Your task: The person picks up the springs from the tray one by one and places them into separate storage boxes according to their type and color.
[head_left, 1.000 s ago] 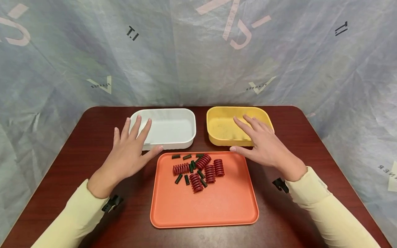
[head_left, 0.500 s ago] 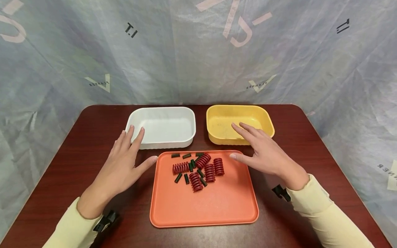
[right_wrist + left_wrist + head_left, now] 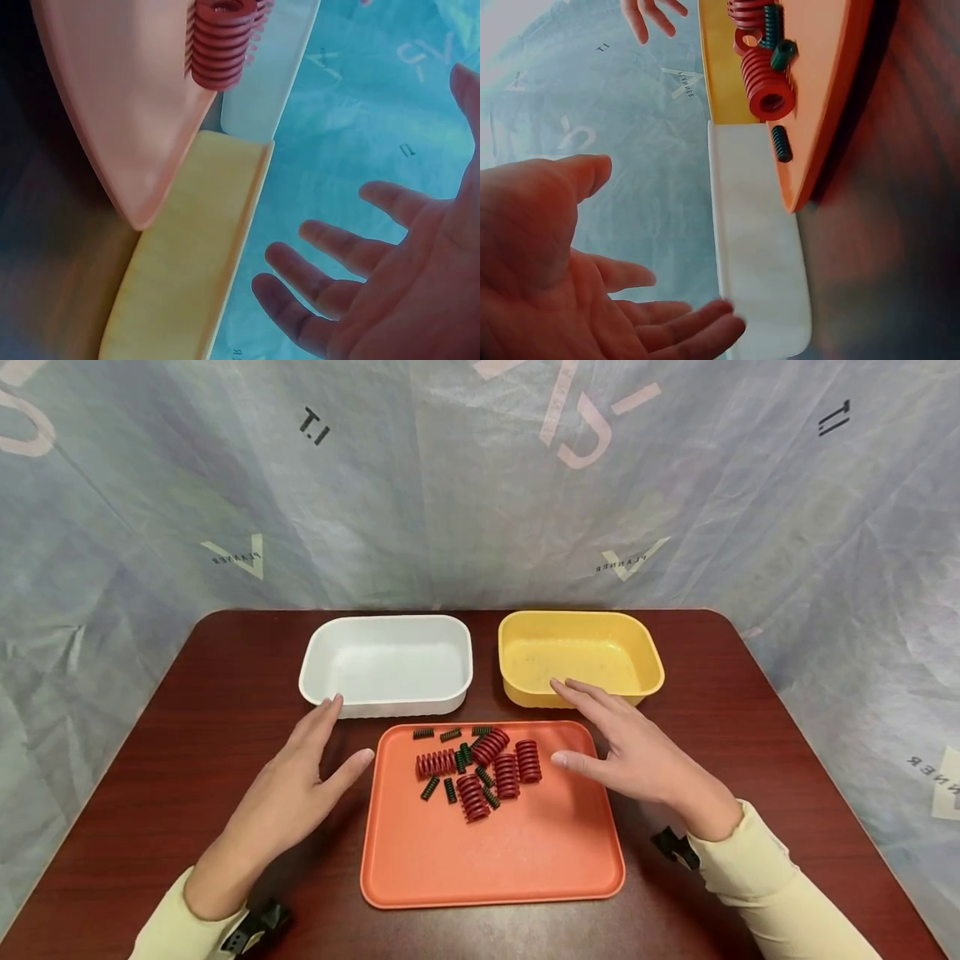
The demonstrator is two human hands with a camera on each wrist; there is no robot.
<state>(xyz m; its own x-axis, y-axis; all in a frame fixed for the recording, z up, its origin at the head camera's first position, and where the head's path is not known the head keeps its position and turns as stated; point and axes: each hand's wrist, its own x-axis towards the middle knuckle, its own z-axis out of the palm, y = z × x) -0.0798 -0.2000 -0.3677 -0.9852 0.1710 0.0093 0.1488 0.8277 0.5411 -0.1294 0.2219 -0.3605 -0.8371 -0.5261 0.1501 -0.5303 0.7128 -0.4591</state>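
An orange tray [image 3: 495, 860] lies on the table, bearing several thick red coil springs [image 3: 472, 798] and several small dark green springs [image 3: 430, 788] bunched toward its far side. My left hand [image 3: 281, 793] hovers off the tray's left edge, fingers loosely extended and thumb apart, holding nothing. Over the tray's far right corner is my right hand [image 3: 637, 747], likewise empty, its fingertips overlapping the yellow bin in the head view. In the right wrist view, a red spring [image 3: 221, 45] shows at the tray's edge, and the right hand's fingers are spread.
Behind the tray stand a white bin [image 3: 386, 706] on the left and a yellow bin [image 3: 577, 697] on the right, with a narrow gap between them. The dark red-brown table [image 3: 187, 735] meets a grey printed sheet [image 3: 450, 527] hanging at the back and sides.
Both hands have drawn back and lower toward the person, the left more than the right, uncovering more of the two bins. The springs and tray have stayed in place.
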